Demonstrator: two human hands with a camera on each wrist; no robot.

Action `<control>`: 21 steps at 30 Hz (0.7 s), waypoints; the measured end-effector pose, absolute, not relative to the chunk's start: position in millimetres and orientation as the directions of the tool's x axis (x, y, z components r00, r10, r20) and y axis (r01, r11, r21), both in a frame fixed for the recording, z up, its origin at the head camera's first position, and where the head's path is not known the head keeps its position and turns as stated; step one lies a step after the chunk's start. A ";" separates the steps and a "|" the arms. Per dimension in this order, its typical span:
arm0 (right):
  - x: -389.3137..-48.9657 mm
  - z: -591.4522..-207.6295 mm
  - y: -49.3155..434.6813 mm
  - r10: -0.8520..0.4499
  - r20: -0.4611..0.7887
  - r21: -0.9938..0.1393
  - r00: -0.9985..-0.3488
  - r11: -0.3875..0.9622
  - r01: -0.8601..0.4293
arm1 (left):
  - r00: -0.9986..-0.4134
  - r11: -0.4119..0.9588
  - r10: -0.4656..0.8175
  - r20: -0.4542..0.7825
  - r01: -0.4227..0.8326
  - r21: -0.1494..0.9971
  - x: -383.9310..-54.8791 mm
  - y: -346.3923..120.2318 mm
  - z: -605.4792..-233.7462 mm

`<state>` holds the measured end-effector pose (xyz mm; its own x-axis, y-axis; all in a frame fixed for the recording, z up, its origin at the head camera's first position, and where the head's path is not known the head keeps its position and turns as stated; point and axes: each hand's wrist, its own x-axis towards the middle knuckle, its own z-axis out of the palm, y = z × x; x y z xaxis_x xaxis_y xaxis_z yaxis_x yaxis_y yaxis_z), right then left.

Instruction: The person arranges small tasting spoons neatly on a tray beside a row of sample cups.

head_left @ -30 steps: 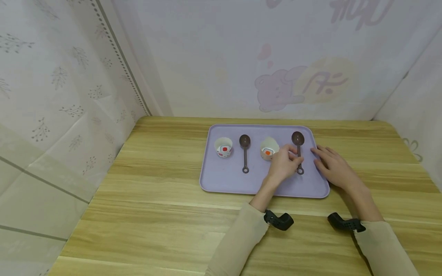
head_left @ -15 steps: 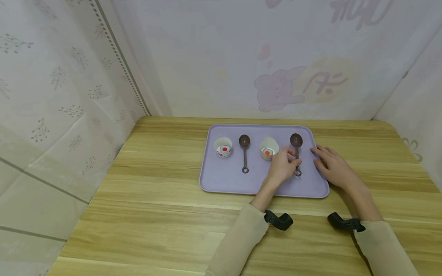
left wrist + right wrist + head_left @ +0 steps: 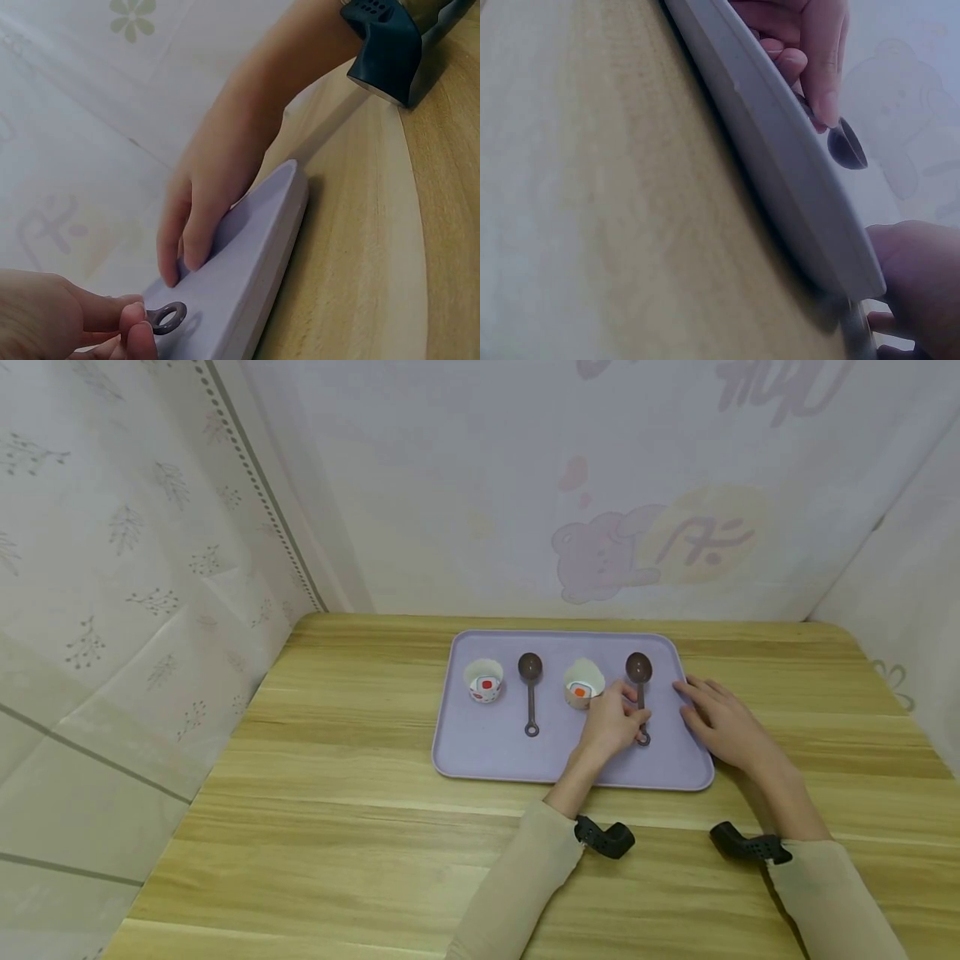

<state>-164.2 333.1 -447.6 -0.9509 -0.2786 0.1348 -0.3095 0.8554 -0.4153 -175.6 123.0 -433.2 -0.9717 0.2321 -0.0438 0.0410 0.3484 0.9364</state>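
My left hand (image 3: 611,718) pinches the handle of a brown measuring spoon (image 3: 639,669) on the right part of a lilac tray (image 3: 487,756). The spoon's bowl points to the far side. In the left wrist view the ring end (image 3: 169,318) of its handle sticks out past my fingertips. My right hand (image 3: 723,722) rests on the tray's right edge, fingers reaching over the rim. Just left of my left hand stands a small paper baking cup (image 3: 584,679) with an orange spot inside. A second brown measuring spoon (image 3: 530,669) lies farther left.
Another small paper baking cup (image 3: 483,682) with a red spot inside stands at the tray's left. The tray lies on a wooden table (image 3: 337,760), near its back edge. A printed curtain (image 3: 450,510) hangs behind it.
The pinched measuring spoon has shifted a little left and toward me, nearer the paper cup. My left hand moved slightly left with it; my right hand stayed on the tray edge.
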 end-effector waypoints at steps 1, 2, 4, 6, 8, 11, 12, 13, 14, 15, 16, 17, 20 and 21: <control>-164.1 -447.2 333.1 -0.278 0.135 -0.415 -0.951 0.855 -0.309 | -0.971 0.344 0.234 -0.044 0.040 0.938 -175.7 123.3 -433.8; -164.2 -447.2 333.1 -0.279 0.135 -0.415 -0.951 0.856 -0.309 | -0.971 0.341 0.236 -0.044 0.040 0.939 -175.7 123.6 -434.2; -164.4 -447.4 333.7 -0.277 0.135 -0.414 -0.951 0.856 -0.308 | -0.970 0.336 0.239 -0.044 0.040 0.941 -175.6 124.2 -434.8; -164.5 -447.9 334.3 -0.276 0.135 -0.414 -0.952 0.857 -0.307 | -0.970 0.335 0.238 -0.046 0.038 0.941 -175.7 125.2 -435.6; -164.5 -448.1 334.8 -0.276 0.136 -0.413 -0.952 0.857 -0.307 | -0.971 0.337 0.236 -0.045 0.039 0.941 -175.7 125.9 -435.8; -164.2 -447.9 335.2 -0.275 0.138 -0.412 -0.952 0.858 -0.307 | -0.972 0.350 0.228 -0.046 0.038 0.936 -175.8 127.2 -435.8; -164.1 -447.9 335.3 -0.275 0.139 -0.411 -0.951 0.858 -0.308 | -0.973 0.355 0.226 -0.046 0.039 0.934 -175.8 127.5 -435.6; -164.1 -447.9 335.4 -0.275 0.139 -0.410 -0.951 0.858 -0.309 | -0.973 0.362 0.224 -0.047 0.038 0.931 -175.6 127.9 -435.5; -164.0 -448.0 335.5 -0.275 0.140 -0.410 -0.951 0.858 -0.309 | -0.974 0.369 0.221 -0.048 0.038 0.929 -175.5 128.1 -435.4; -163.9 -448.1 335.7 -0.275 0.140 -0.410 -0.951 0.859 -0.308 | -0.974 0.379 0.219 -0.047 0.041 0.924 -175.3 128.3 -435.4; -164.0 -448.5 335.8 -0.274 0.139 -0.409 -0.952 0.859 -0.307 | -0.975 0.386 0.219 -0.046 0.043 0.922 -175.0 128.3 -435.4; -164.1 -448.9 336.0 -0.274 0.139 -0.408 -0.952 0.860 -0.307 | -0.975 0.394 0.219 -0.044 0.046 0.918 -174.7 128.2 -435.4; -164.1 -449.4 336.0 -0.272 0.135 -0.406 -0.953 0.862 -0.304 | -0.975 0.410 0.217 -0.039 0.055 0.910 -174.3 128.2 -435.9; -164.1 -449.3 335.8 -0.272 0.133 -0.405 -0.953 0.863 -0.303 | -0.976 0.416 0.214 -0.036 0.057 0.908 -174.4 128.2 -436.0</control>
<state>-164.1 335.8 -449.3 -0.9531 -0.2720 0.1325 -0.3026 0.8626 -0.4055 -174.4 128.2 -436.0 -0.9762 0.2138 -0.0365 0.0572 0.4160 0.9076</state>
